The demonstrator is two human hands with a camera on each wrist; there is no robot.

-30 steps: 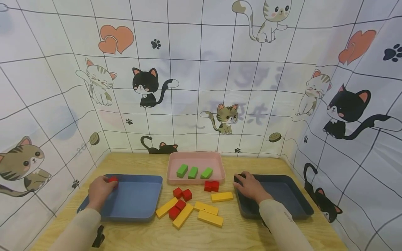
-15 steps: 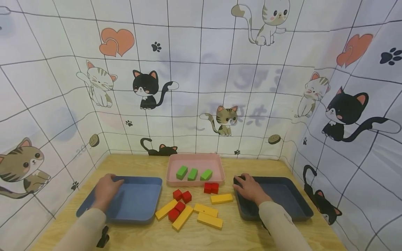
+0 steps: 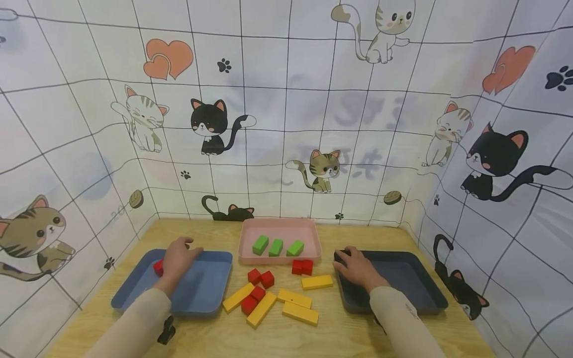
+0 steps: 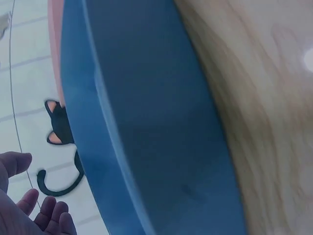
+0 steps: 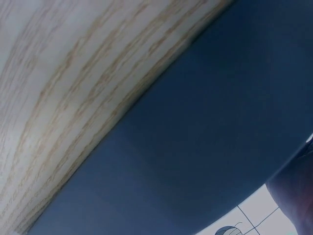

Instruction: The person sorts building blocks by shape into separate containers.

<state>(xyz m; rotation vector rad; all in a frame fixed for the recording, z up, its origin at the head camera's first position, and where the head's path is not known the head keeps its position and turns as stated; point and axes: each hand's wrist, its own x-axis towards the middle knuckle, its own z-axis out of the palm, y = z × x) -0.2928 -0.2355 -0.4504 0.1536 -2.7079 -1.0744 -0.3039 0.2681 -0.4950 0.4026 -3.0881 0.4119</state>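
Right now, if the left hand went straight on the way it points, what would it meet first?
Probably the cat-printed backdrop: the left hand points forward over the far rim of the blue tray. Its height is unclear; lower, it might catch that rim first.

On the bench (image 3: 268,343), the rear tray (image 3: 279,231) lies mid-way along the back edge, three short blocks (image 3: 275,247) in it. The left tray (image 3: 206,281) lies toward the left edge, a lone cube (image 3: 158,268) near its back left corner; the right tray (image 3: 403,278) toward the right edge. Between these lie five bars (image 3: 300,313) and six cubes (image 3: 267,279).
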